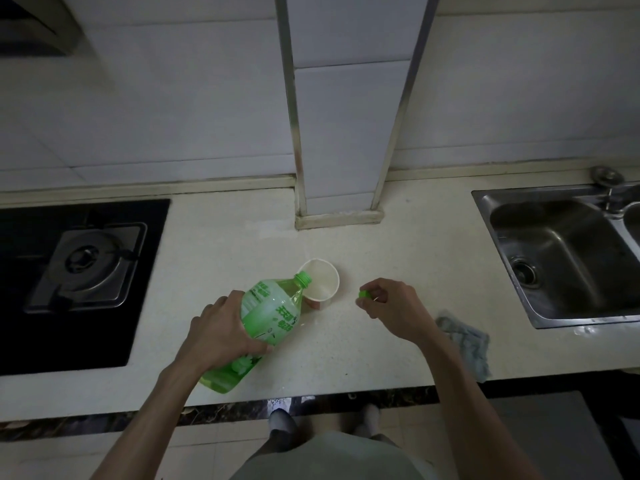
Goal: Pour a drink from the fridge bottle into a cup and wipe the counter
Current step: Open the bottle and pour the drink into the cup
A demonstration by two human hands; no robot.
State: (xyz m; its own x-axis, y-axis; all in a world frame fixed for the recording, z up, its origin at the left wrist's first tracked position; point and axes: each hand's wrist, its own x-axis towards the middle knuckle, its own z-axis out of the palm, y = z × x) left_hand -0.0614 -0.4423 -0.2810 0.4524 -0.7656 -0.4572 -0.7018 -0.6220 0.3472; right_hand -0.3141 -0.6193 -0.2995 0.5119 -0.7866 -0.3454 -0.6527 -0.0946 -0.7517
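The dim light blurs much. Whether drink is running from the bottle (266,317) is hard to make out, and I cannot tell how full the cup (327,280) is. The bottle's shoulder hides the cup's lower left wall. The left hand (220,329) covers the bottle's left flank, and the label print is too soft to read. The cap (363,294) shows only as a green sliver between fingertips. The cloth (465,341), right of the cup and nearer the person, is partly hidden behind the right forearm. The sink (554,258), far right of the cup, and the stove (86,268), far left of it, are both cut off by the frame.

The bottle is steeply tilted. Its long axis runs from the base, left of the cup and toward the person, up to the open neck at the cup's left rim, touching it or nearly so.

The bottle is clear green plastic with pale drink inside, a green-and-white label and a bare threaded neck. The cup is white paper and stands upright on the counter (214,244), with a reddish band at its foot.

The left hand wraps round the bottle's middle, thumb across the front. The right hand (391,306), just right of the cup, pinches the cap between thumb and fingertips.
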